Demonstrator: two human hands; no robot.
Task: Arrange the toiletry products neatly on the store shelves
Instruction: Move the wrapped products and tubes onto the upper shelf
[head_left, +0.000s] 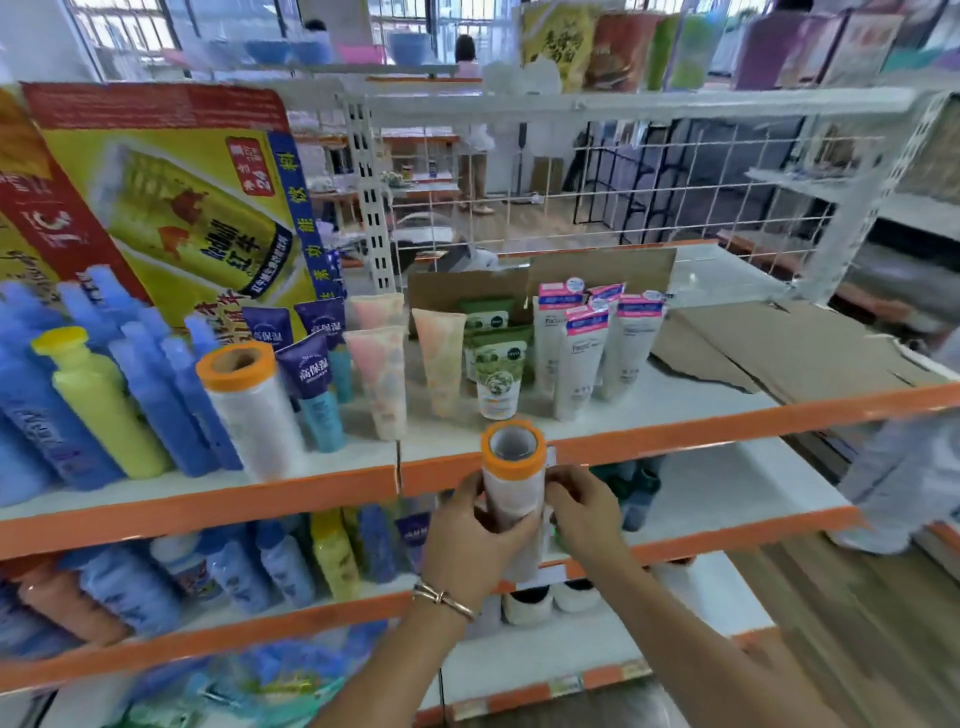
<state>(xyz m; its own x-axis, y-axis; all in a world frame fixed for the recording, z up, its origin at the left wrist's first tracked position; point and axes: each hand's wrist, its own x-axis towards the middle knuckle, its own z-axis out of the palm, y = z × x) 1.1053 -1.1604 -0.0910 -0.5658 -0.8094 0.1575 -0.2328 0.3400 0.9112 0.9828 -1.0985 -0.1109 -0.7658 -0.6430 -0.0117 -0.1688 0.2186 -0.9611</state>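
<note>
I hold an orange-rimmed white roll (511, 478) upright at frame centre; its twin (249, 405) leans on the shelf, centre left.

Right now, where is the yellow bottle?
In the head view, the yellow bottle leans on the upper shelf at the left, among the blue bottles, left of the orange-capped white roll.

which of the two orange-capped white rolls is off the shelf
The orange-capped roll held in front of the shelf edge by the left hand and right hand. The other roll stands on the shelf beside the blue bottles.
</note>
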